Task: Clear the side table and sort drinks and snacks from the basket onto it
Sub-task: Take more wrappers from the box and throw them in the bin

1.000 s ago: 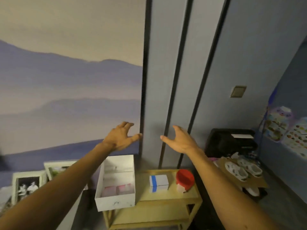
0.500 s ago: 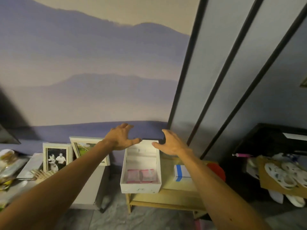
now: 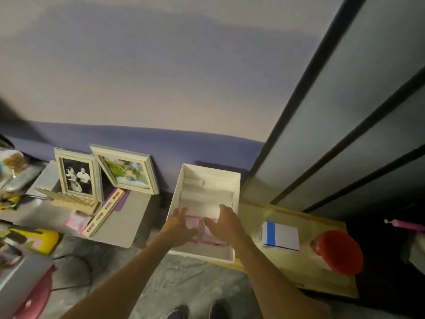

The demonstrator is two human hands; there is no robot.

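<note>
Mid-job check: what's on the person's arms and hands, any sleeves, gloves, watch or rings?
Both forearms are bare along all that shows; no sleeve enters the frame. The left hand and right hand are ungloved. No watch, band or ring shows, though blur could hide a thin one.

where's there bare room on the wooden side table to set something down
Bare wood lies between the open white box and the blue-striped box, and along the front edge of the side table. Crowded: left hand and right hand are inside the open white box; the red-lidded tub takes the right end.
</note>
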